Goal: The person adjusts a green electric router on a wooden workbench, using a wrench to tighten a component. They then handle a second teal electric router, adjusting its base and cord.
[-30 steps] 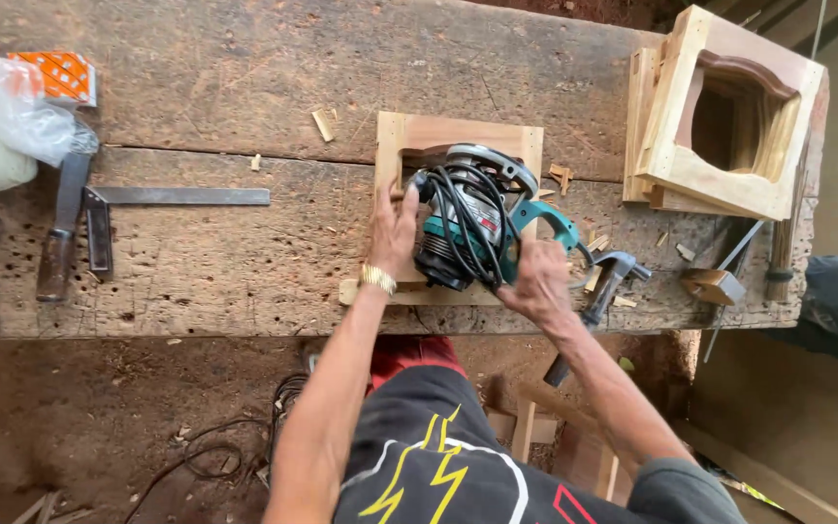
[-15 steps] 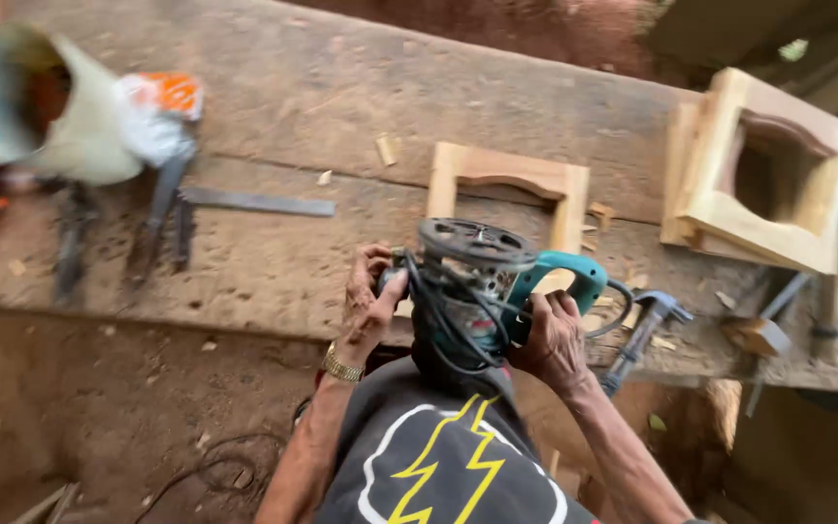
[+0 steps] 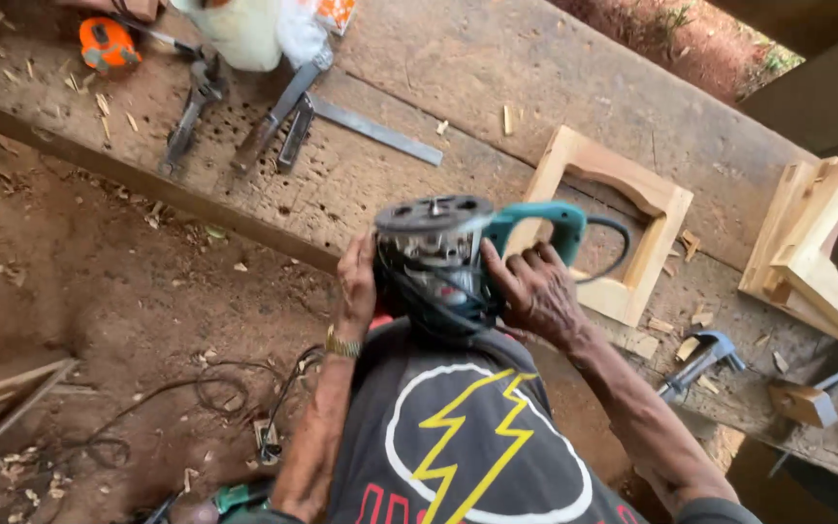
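A teal and black electric router (image 3: 443,257) with its black cord wound round the body is held against my chest, off the workbench. My left hand (image 3: 357,281) grips its left side, a gold watch on that wrist. My right hand (image 3: 532,291) clasps the right side, just below the teal handle. Behind the router, a pale square wooden frame (image 3: 623,209) with a shaped inner opening lies flat on the rough plank workbench (image 3: 497,78).
More pale wooden frames (image 3: 826,252) stand at the right. A metal ruler (image 3: 370,128), pliers (image 3: 191,112), an orange tape measure (image 3: 107,44) and a white container (image 3: 240,29) lie at the bench's left. A hammer (image 3: 700,359) rests near the right edge. Cables trail over the dirt floor (image 3: 99,320).
The router has been lifted off the wooden frame and drawn back to my body. The view has swung left, so the frame now sits to the right of the tool.
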